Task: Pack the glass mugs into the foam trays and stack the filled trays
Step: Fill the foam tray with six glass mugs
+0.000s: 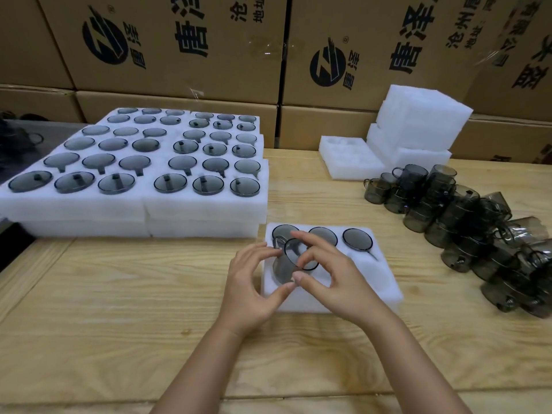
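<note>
Nearest, two bare forearms reach in over the wooden table (119, 309); the left hand (254, 282) and the right hand (331, 273) meet around one smoky glass mug (291, 261); both hands have fingers curled on it, the left thumb and fingers pinching its lower body and handle side, the right thumb and forefinger pinching across its rim; the mug is tilted, its mouth turned up and to the right, and it sits over the near-left part of a white foam tray (373, 282) lying flat on the table; whether its base already touches the foam I cannot tell. In the far row of that tray, three mugs (357, 239) stand in their pockets side by side, the left one partly hidden by the right fingers. To the right, well apart from the tray, a pile of loose mugs (466, 222) lies jumbled on the table, some upright, some on their sides. Farther left, filled trays (134, 201) rest in stacked layers, dark round glass tops showing in rows of three. Farther right, empty foam trays (349, 158) sit beside a taller foam stack (418, 121); behind everything, printed cardboard boxes (179, 40) form a wall.
</note>
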{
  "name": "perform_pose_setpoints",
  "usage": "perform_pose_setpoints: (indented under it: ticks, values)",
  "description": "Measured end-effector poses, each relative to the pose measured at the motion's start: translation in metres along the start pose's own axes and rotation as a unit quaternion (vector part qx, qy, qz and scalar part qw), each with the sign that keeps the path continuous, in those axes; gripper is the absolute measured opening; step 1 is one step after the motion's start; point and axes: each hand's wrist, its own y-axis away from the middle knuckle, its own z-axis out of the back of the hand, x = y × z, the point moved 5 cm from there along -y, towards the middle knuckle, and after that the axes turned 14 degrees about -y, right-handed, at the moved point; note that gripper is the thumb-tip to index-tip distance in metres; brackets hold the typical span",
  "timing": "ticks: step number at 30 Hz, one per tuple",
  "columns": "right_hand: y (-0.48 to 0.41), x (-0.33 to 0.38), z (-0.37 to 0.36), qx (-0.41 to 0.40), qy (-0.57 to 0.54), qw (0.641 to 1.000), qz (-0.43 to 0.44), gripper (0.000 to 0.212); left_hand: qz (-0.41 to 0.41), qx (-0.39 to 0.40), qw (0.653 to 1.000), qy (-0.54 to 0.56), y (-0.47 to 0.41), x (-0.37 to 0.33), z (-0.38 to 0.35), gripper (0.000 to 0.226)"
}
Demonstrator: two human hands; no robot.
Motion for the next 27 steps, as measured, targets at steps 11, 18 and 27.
perform_pose_setpoints:
  ticks: [11,18,27]
  values:
    - [-0.012,-0.004,-0.02,-0.011,0.186,0.982,-0.021,0.046,0.143,0.033,0.95,0.276,-0.003,0.028,-0.016,0.05]
    - [-0.009,-0.005,-0.022,0.018,0.161,0.987,-0.018,0.052,0.128,0.013,0.97,0.207,-0.003,0.026,-0.016,0.033]
    - [-0.049,-0.017,-0.008,-0.023,0.248,0.964,-0.091,0.059,-0.091,0.003,0.995,-0.03,-0.053,-0.052,-0.004,0.049]
